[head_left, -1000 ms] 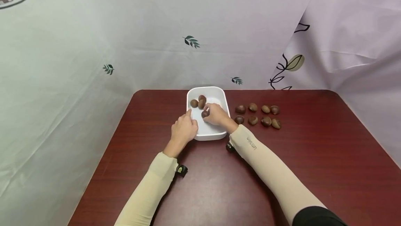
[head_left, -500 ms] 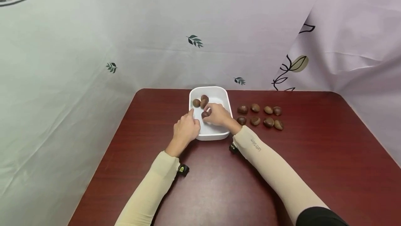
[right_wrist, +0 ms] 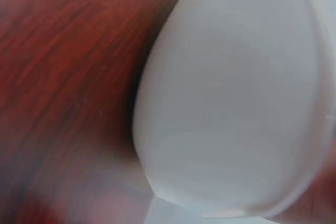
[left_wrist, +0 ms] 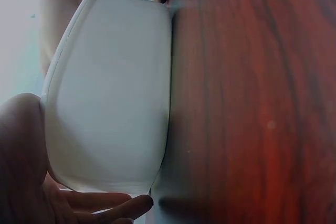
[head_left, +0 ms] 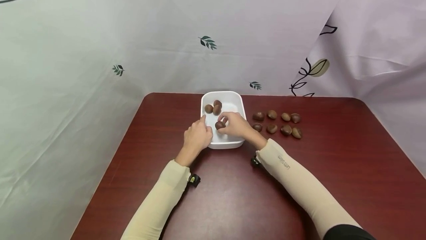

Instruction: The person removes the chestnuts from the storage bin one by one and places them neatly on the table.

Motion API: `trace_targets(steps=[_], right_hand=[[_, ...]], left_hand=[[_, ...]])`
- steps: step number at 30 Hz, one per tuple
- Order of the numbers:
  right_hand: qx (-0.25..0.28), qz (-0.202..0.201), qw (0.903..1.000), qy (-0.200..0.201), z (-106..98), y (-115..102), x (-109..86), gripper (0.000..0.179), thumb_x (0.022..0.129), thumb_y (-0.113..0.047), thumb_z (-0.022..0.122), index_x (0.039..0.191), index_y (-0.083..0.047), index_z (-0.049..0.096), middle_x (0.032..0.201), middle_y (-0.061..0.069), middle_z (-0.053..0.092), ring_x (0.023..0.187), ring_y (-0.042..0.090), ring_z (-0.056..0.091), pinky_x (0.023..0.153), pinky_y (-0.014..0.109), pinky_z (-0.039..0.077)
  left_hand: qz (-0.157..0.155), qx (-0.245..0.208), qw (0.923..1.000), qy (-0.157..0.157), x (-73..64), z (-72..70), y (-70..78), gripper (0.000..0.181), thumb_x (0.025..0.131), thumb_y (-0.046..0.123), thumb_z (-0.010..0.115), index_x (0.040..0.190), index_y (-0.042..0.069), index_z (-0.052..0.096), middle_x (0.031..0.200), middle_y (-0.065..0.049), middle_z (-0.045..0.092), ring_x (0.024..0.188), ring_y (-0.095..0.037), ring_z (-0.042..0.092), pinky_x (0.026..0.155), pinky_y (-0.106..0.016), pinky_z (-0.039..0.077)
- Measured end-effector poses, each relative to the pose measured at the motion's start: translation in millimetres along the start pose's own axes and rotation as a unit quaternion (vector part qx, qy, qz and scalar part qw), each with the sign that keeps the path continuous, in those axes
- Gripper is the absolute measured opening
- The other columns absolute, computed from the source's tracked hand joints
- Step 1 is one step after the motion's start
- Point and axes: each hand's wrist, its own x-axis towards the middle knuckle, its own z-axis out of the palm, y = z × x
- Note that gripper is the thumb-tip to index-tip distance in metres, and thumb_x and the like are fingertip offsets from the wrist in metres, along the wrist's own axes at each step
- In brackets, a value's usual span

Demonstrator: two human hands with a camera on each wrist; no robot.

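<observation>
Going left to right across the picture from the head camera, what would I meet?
Left hand → held chestnut → right hand → eight chestnuts in two rows. The white dish and three chestnuts inside overlap these, so they are left out.

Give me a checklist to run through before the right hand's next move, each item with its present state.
1. White container flat on the table: ok, its base sits against the tabletop.
2. Container steadied: ok, the left hand holds its near left corner.
3. Chestnut within the right hand's fingers: ok, they curl around it.
4. That chestnut resting on the container's floor: cannot tell, the contact is not clear.
5. Room inside: ok, three chestnuts sit at the far left, with bare floor beside them.
6. Table right of the container free of chestnuts: not ok, eight chestnuts lie there in two rows.
</observation>
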Motion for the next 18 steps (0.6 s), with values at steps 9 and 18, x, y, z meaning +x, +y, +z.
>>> trace_targets(steps=[9, 18], right_hand=[[0.03, -0.023, 0.9993, 0.007, -24.0, 0.8, -34.9, 0.025, 0.075, -0.021, 0.082, 0.096, -0.014, 0.07, 0.085, 0.0, 0.068, 0.074, 0.021, 0.059, 0.07, 0.032, 0.046], [0.059, -0.03, 0.9977, 0.012, -41.2, 13.0, -67.2, 0.028, 0.074, -0.017, 0.084, 0.097, -0.011, 0.07, 0.084, 0.0, 0.066, 0.063, 0.014, 0.056, 0.061, 0.028, 0.046]], left_hand=[[0.004, -0.006, 1.0, -0.003, 0.8, -1.5, 1.2, 0.055, 0.092, 0.023, 0.048, 0.145, 0.009, 0.049, 0.126, -0.015, 0.065, 0.106, -0.039, 0.065, 0.081, -0.058, 0.05], [-0.008, -0.008, 0.9997, -0.023, -0.8, -4.3, 0.1, 0.056, 0.093, 0.024, 0.045, 0.147, 0.01, 0.046, 0.13, -0.014, 0.063, 0.108, -0.04, 0.064, 0.082, -0.058, 0.049]])
